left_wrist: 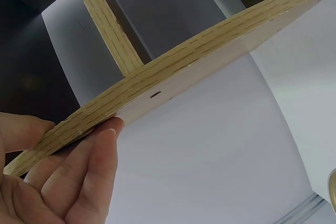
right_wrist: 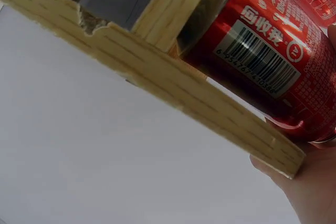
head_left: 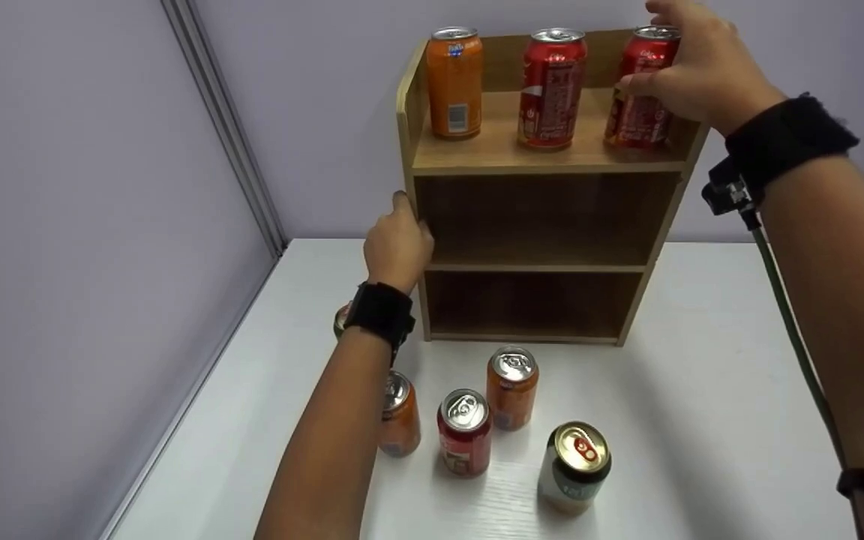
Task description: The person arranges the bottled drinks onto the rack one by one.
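Observation:
A small wooden shelf [head_left: 544, 168] stands on the white table. My left hand [head_left: 398, 247] pinches the front edge of its left side panel [left_wrist: 173, 59], thumb on the inside and fingers on the outside. At the top right, my right hand [head_left: 709, 71] holds a red Coke can [head_left: 638, 124], which stands on the top board beside the right side panel [right_wrist: 173, 93]. Part of that can is hidden by the hand. Another red Coke can [head_left: 552, 97] occupies the middle of the top board, and an orange Fanta can [head_left: 455, 90] the left.
In front of the shelf stand an orange can [head_left: 511, 397], a red can [head_left: 465, 442] and a dark-and-white can with a gold top [head_left: 574, 476]. My left forearm partly covers another orange can [head_left: 400, 427] and a can [head_left: 341, 319] farther back. Walls rise behind and left.

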{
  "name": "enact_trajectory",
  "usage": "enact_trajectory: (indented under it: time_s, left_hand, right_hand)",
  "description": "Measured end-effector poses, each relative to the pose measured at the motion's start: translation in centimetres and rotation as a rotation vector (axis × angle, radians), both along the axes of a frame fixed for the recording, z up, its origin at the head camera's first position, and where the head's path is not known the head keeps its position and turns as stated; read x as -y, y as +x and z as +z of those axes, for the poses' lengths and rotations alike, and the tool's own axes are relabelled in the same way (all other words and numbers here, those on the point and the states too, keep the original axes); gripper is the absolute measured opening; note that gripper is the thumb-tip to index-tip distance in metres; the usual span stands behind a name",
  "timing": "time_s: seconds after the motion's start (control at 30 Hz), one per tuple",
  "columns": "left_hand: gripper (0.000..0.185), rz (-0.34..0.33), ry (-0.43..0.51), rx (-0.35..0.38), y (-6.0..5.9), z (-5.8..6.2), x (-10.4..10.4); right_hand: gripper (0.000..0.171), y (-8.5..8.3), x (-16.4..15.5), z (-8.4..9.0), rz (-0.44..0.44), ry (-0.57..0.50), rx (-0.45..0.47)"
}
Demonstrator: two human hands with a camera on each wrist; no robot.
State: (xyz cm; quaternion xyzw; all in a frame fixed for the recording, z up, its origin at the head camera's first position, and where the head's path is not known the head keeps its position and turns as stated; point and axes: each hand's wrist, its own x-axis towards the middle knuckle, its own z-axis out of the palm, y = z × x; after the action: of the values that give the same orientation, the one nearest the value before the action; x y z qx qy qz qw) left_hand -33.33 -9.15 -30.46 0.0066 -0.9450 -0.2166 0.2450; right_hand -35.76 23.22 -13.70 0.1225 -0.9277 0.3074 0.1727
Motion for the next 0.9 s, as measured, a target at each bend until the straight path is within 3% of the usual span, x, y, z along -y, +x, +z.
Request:
enact_trajectory:
  time_s: [0.17,0.33,0.47,0.7,0.9]
  left_hand:
    - [0.045,0.005,0.001,-0.009,0.1,-0.1,0.1]
    - [0.044,0.003,0.003,-0.003,0.0,-0.1,-0.1]
    - [0.044,0.0,-0.002,0.006,-0.1,0.1,-0.3]
    - [0.045,-0.011,-0.002,0.005,-0.2,-0.1,-0.6]
    - [0.045,-0.011,0.006,-0.001,-0.2,-0.2,-0.5]
  right_hand:
    - [0.081,0.8,0.3,0.0,0.007,0.002,-0.05]
    - [0.077,2.7,0.9,0.5,-0.017,-0.054,-0.187]
    - [0.073,4.6,1.1,0.4,-0.017,-0.041,-0.318]
    - [0.06,8.1,0.5,-1.0,0.043,0.013,-0.511]
    - [0.059,11.3,-0.2,-2.8,0.127,0.058,-0.648]
